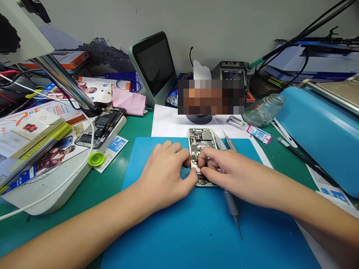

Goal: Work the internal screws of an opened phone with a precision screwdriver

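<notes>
An opened phone [199,144] lies on a blue work mat [196,224], its circuit boards exposed. My left hand [164,172] rests on the mat at the phone's left edge, fingers curled against its side, a ring on one finger. My right hand [224,170] covers the phone's lower half, its fingertips pinched together on something small inside that I cannot make out. A grey screwdriver [231,203] lies under my right hand, its tip pointing towards me.
Two more screwdrivers [228,143] lie right of the phone. A second opened phone [102,125] and a green round lid [96,159] sit at left. A glass jar [263,110], a tablet [154,69] and a blue-covered machine [316,127] stand behind and right.
</notes>
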Demonstrator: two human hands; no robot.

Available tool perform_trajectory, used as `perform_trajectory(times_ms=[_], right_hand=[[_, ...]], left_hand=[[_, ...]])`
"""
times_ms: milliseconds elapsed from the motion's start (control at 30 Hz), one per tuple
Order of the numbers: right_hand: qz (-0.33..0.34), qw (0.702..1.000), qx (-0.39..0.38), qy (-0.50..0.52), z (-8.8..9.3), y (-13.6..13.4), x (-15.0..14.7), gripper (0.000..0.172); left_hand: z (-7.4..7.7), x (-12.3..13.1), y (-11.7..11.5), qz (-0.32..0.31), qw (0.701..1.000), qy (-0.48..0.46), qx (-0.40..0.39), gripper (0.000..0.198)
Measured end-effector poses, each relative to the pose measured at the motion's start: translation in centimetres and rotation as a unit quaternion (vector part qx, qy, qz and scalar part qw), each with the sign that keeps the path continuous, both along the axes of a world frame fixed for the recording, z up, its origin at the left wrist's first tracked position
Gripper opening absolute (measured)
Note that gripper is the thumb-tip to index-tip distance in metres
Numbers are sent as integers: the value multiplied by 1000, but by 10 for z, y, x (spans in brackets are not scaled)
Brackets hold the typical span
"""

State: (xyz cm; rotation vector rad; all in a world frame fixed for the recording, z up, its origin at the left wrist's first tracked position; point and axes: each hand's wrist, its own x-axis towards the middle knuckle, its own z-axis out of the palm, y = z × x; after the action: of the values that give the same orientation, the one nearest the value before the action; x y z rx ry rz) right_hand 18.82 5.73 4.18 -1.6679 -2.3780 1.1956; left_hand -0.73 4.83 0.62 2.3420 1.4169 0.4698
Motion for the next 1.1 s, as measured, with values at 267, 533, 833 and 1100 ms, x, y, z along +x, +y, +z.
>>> perform_trajectory(times_ms=[267, 533, 833, 1100], right_hand=[[5, 1000, 11, -7, -2, -1, -1, 11], [-1, 1000, 17, 2, -3, -1, -1, 13], [3, 1000, 22, -6, -6, 0, 0, 14], [-15, 1000, 20, -3, -6, -1, -2, 14]], left_hand=[[1, 0, 1, -2, 1000, -1, -5, 13], [1, -2, 0, -7, 1000, -14, -10, 14], [2, -1, 0, -4, 1000, -17, -15, 16], [0, -1, 0, -4, 1000, -10, -2, 16]])
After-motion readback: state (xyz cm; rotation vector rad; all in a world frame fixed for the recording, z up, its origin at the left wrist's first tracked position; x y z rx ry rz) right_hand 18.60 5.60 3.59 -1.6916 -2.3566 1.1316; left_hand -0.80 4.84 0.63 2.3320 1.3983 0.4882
